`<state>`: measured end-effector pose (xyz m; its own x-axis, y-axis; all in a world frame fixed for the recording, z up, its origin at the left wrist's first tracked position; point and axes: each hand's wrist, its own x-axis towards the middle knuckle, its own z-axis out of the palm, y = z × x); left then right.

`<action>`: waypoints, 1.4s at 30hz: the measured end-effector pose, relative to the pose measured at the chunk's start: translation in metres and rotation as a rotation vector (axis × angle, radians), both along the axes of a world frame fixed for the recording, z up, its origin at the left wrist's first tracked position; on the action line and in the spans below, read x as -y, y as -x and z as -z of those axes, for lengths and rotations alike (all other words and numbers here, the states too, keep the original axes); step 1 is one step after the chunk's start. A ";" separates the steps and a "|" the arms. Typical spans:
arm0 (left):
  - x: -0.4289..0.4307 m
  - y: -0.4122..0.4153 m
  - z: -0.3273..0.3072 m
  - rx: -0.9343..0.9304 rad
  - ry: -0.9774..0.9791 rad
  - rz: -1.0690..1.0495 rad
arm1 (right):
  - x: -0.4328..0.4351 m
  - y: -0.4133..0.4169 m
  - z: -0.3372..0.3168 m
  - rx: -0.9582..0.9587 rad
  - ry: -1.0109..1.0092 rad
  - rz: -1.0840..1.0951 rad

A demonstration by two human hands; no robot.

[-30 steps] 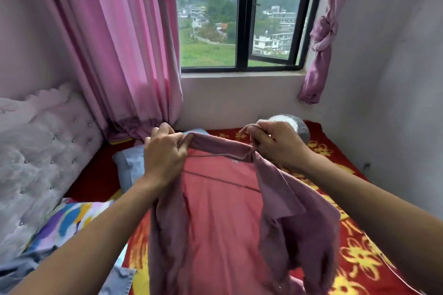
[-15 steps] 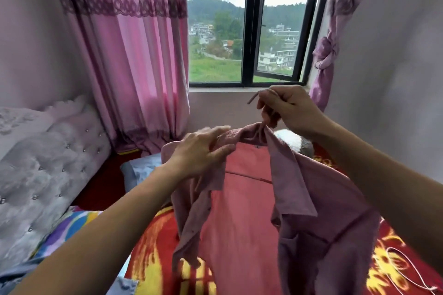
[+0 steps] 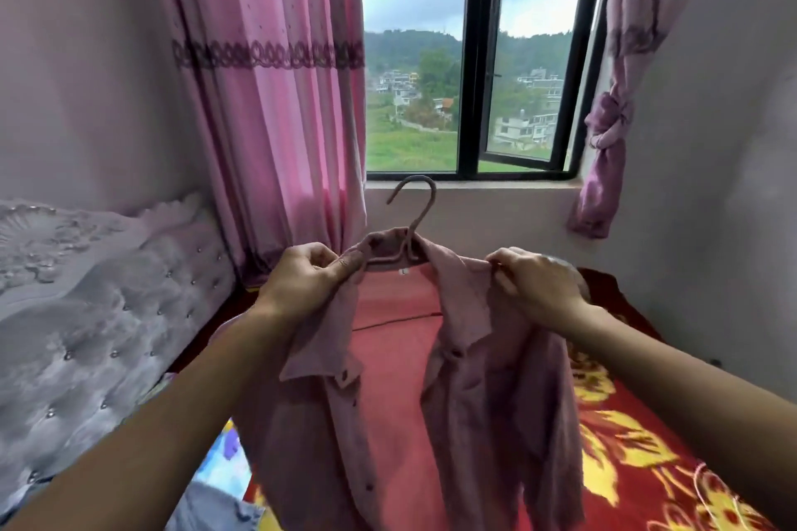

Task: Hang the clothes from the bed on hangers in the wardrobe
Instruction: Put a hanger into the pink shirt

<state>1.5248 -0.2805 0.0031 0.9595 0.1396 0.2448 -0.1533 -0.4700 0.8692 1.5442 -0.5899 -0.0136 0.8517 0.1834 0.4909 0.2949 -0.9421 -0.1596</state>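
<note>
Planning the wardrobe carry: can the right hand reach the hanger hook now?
Probably yes: the hook stands bare above the shirt collar, nothing between it and the right hand. That hand grips the shirt, so it must let go first; the left hand holds the other side.

shirt [image 3: 474, 379] 1 | hanger [image 3: 424, 211] 1 | hands [image 3: 302, 280] [image 3: 539, 285] 2 | curtains [image 3: 280, 108] [image 3: 608, 134] 2 | window [image 3: 481, 56] 1 | headboard [image 3: 86, 293] 1

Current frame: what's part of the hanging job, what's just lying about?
Job: pink shirt, hanger in its collar, left hand and right hand gripping the shirt's shoulders, bed, denim garment (probably next).
Lying about: curtain, window, headboard, white cord.
</note>
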 end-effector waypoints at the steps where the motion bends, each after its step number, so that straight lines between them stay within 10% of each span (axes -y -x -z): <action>1: -0.003 0.009 -0.003 0.001 0.088 0.005 | -0.003 -0.002 -0.005 0.013 0.014 -0.067; 8: -0.016 0.090 -0.019 0.093 0.055 -0.137 | -0.049 0.023 -0.021 0.062 -0.144 -0.524; 15: -0.059 0.252 0.035 0.060 -0.324 -0.727 | -0.066 0.081 0.008 0.015 -0.318 -0.775; 23: -0.041 0.481 0.085 -0.360 -0.911 -0.846 | -0.148 0.208 0.047 -0.223 -0.134 -1.134; 32: -0.043 0.692 0.065 -0.353 -0.852 -1.230 | -0.230 0.397 0.009 -0.754 0.058 -1.664; 42: -0.072 0.940 0.058 -0.640 -0.687 -1.381 | -0.347 0.625 0.019 -1.075 -0.190 -1.482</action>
